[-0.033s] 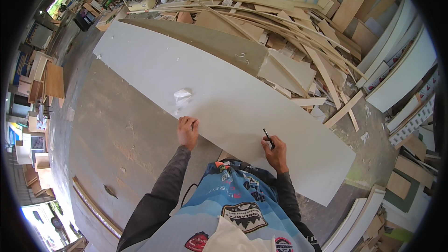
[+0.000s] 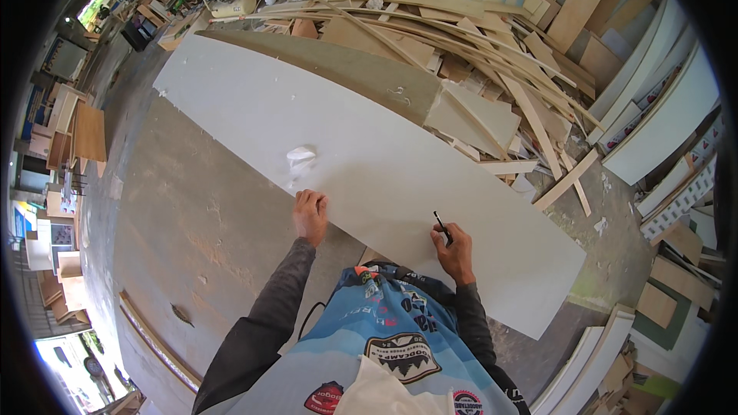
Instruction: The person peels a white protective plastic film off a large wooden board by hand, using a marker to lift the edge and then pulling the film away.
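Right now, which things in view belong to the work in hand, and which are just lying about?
In the work:
White board, left hand at its edge
Dark pencil-like tool, in the right hand

Lying about, apparently:
Crumpled white scrap on the board
Scrap-wood pile
Cream tank

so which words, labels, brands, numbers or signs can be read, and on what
Wording isn't copied here, only its place:
Shirt, middle: lettering on a brown-and-cream badge
Shirt, lower left: lettering on a red badge
Shirt, lower right: round badge, too small to read
Shirt, waist: creased characters, unreadable
Right sleeve: pale lettering, partial
Boards, right: marks too small
White board: none shows
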Tool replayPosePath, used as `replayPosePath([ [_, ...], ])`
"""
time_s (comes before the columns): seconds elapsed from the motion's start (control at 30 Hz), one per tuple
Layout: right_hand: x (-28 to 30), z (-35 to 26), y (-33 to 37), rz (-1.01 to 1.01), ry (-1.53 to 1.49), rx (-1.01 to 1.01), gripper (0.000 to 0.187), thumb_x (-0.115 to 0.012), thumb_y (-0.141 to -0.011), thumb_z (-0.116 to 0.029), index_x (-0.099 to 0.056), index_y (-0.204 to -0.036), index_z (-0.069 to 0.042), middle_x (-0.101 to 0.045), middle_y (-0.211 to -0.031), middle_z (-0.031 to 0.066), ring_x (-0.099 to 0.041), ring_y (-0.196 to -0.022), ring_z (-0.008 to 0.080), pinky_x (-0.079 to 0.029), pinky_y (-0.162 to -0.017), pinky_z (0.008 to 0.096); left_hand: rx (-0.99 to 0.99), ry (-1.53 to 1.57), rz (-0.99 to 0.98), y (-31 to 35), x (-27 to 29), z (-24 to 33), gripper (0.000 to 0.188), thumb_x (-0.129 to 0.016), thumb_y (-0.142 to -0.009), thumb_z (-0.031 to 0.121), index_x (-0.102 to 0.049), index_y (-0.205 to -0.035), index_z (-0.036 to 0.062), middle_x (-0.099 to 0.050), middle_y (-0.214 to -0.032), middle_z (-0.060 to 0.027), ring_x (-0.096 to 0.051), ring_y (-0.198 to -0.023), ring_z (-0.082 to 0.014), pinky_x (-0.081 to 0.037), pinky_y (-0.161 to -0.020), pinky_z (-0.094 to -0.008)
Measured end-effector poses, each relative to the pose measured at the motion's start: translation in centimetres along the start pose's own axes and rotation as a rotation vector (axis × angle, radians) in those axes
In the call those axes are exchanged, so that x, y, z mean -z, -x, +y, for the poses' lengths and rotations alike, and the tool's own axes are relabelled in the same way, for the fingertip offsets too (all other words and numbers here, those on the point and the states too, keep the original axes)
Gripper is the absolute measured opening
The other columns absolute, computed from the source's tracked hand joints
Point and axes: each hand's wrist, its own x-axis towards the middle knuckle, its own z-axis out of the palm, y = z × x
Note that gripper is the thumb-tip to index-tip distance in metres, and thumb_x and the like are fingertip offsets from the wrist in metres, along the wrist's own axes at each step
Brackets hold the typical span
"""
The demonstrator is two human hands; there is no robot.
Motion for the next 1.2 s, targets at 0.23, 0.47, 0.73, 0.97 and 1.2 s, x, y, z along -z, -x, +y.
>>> replayPosePath([
  [0.23, 0.5, 0.4, 0.2, 0.017, 0.030, -0.007, 0.014, -0.071, -0.087, -0.013, -0.070, -0.094, 0.000, -0.066, -0.080, 0.0082, -0.046, -0.052, 0.0129, -0.039, -0.051, 0.0296, -0.342, 0.105, -0.545, 1.5, 1.8, 0.3, 0.017, -0.066, -0.090, 0.016, -0.056, -0.086, 0.0039, -0.056, -0.086, -0.0132, -0.055, -0.085, -0.0332, -0.045, -0.079, -0.0451],
  [0.47, 0.5, 1.1, 0.3, 0.054, -0.009, -0.049, 0.014, -0.070, -0.088, -0.014, -0.070, -0.094, -0.001, -0.067, -0.084, 0.0104, -0.052, -0.051, 0.0177, -0.042, -0.051, 0.0314, -0.171, -0.350, -0.066, -5.4, 5.8, -2.7, 0.051, -0.067, -0.091, 0.022, -0.051, -0.138, 0.0085, -0.055, -0.122, -0.0170, -0.048, -0.119, -0.0362, -0.040, -0.102, -0.0449],
  [0.73, 0.5, 0.4, 0.6, 0.026, 0.009, -0.036, 0.015, -0.069, -0.087, -0.014, -0.069, -0.093, -0.001, -0.068, -0.085, 0.0107, -0.053, -0.051, 0.0183, -0.043, -0.052, 0.0321, -0.158, -0.107, -0.205, -7.7, 4.0, -6.2, 0.023, -0.068, -0.087, 0.005, -0.067, -0.109, 0.0035, -0.062, -0.107, -0.0093, -0.058, -0.104, -0.0296, -0.052, -0.087, -0.0404],
  [0.97, 0.9, 0.8, 0.8, 0.040, 0.022, -0.039, 0.015, -0.069, -0.087, -0.014, -0.069, -0.093, 0.000, -0.068, -0.085, 0.0114, -0.054, -0.052, 0.0188, -0.043, -0.052, 0.0318, -0.238, -0.129, -0.197, -9.7, 3.9, -6.6, 0.008, -0.064, -0.084, -0.005, -0.062, -0.090, -0.0012, -0.059, -0.090, -0.0108, -0.060, -0.092, -0.0306, -0.052, -0.078, -0.0405],
  [1.2, 0.7, 0.7, 0.5, 0.043, 0.007, -0.030, 0.015, -0.069, -0.088, -0.014, -0.069, -0.093, 0.000, -0.067, -0.083, 0.0114, -0.055, -0.053, 0.0188, -0.043, -0.052, 0.0317, -0.379, -0.156, -0.142, -16.7, 8.6, -4.4, 0.007, -0.063, -0.084, -0.004, -0.060, -0.090, -0.0013, -0.059, -0.090, -0.0146, -0.059, -0.091, -0.0350, -0.050, -0.078, -0.0427],
])
